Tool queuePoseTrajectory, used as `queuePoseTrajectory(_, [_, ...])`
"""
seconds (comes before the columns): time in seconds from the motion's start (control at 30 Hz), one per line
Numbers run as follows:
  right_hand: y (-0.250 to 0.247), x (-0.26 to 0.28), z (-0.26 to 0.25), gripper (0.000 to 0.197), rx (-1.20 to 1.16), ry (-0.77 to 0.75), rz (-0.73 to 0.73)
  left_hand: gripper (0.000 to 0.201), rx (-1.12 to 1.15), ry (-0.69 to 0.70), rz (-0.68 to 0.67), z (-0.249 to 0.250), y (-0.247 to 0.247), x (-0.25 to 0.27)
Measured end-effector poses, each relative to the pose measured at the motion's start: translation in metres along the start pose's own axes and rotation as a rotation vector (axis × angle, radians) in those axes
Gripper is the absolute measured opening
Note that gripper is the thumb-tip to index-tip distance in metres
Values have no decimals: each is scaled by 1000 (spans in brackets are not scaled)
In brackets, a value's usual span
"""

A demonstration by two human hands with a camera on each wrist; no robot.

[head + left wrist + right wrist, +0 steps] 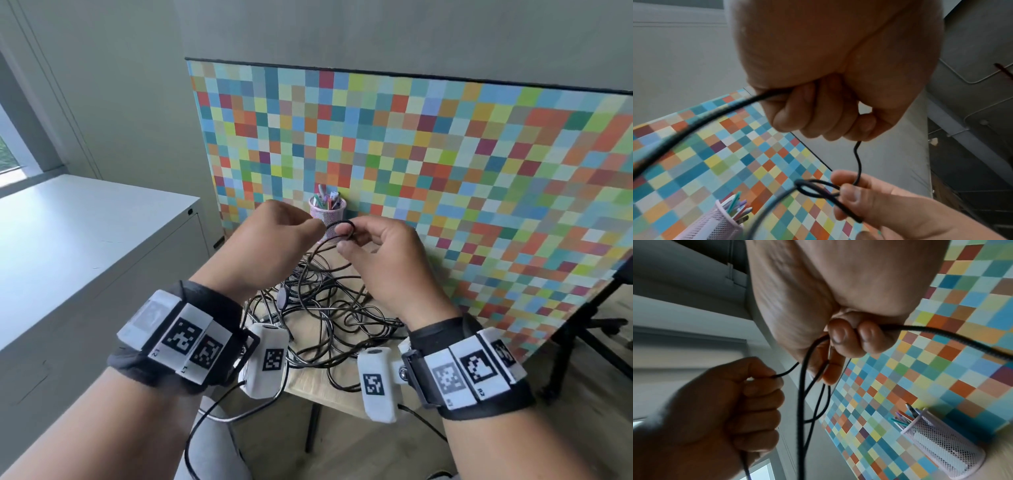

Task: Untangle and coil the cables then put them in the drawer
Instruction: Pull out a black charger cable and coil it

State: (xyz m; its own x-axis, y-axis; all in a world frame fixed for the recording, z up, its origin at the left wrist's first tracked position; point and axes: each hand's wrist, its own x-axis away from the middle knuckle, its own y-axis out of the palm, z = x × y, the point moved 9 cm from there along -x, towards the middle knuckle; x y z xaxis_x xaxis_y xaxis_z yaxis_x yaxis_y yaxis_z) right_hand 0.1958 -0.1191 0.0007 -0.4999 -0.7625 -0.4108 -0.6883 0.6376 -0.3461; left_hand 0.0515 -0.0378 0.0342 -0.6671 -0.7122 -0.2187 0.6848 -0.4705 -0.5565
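Observation:
A tangle of black cables (325,308) lies on a small wooden table (310,387) below both raised hands. My left hand (284,240) is fisted round one black cable (858,162), which comes out past its curled fingers (818,116). My right hand (373,250) pinches a small loop (340,228) of the same cable between thumb and fingers (846,340). The loop (813,189) shows in the left wrist view too, and strands (801,402) hang down from it toward the tangle. No drawer is plainly in view.
A pink mesh pen cup (328,212) stands behind the hands against a board of coloured squares (445,171). A grey cabinet (85,257) sits to the left. An office chair base (589,329) is at the right.

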Motion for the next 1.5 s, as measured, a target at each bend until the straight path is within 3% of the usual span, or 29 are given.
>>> queuePoseTrajectory(0.1, [0,1,-6,22,70,-58,-3,45,-91,0,-70,6,9,2])
queuePoseTrajectory(0.23, [-15,2,-8,25,98,-26,53,39,-119,-15,-81,4,7,6])
queuePoseTrajectory(0.33, [-14,2,-15,24,45,1,1,43,-117,-35,-53,-3,3,3])
queuePoseTrajectory(0.5, [6,7,-29,18,59,-86,-57,48,-108,-1,-82,-8,22,-3])
queuePoseTrajectory(0.6, [-3,4,-21,22,-26,-61,-55,44,66,2,-99,-18,25,-4])
queuePoseTrajectory(0.7, [-11,4,-15,23,-65,-31,-93,36,280,-53,43,-36,9,-10])
queuePoseTrajectory(0.77, [-11,6,-17,25,-70,-53,-125,22,288,-50,69,-40,7,-12])
queuePoseTrajectory(0.87, [-10,8,-18,27,-178,-57,-189,41,282,-60,-116,-40,28,-12])
queuePoseTrajectory(0.97, [-12,10,-19,29,-231,-63,-225,31,517,-84,-266,-38,44,-6])
queuePoseTrajectory(1.03, [-18,9,-14,31,-239,-55,-202,28,611,-48,-223,-35,38,-7])
queuePoseTrajectory(1.1, [-30,8,-7,32,-249,-40,-132,30,750,-42,-88,-41,23,-13])
queuePoseTrajectory(1.2, [-49,7,4,32,-349,9,-6,28,1142,-81,52,-53,1,-17])
queuePoseTrajectory(1.33, [-57,7,25,31,-301,102,75,17,1347,20,-62,-42,-5,-12])
queuePoseTrajectory(1.43, [-63,5,43,38,-269,170,143,38,1367,139,-187,-31,-8,-8])
queuePoseTrajectory(1.5, [-65,4,50,37,-252,193,160,55,1390,140,-143,-34,-14,-10])
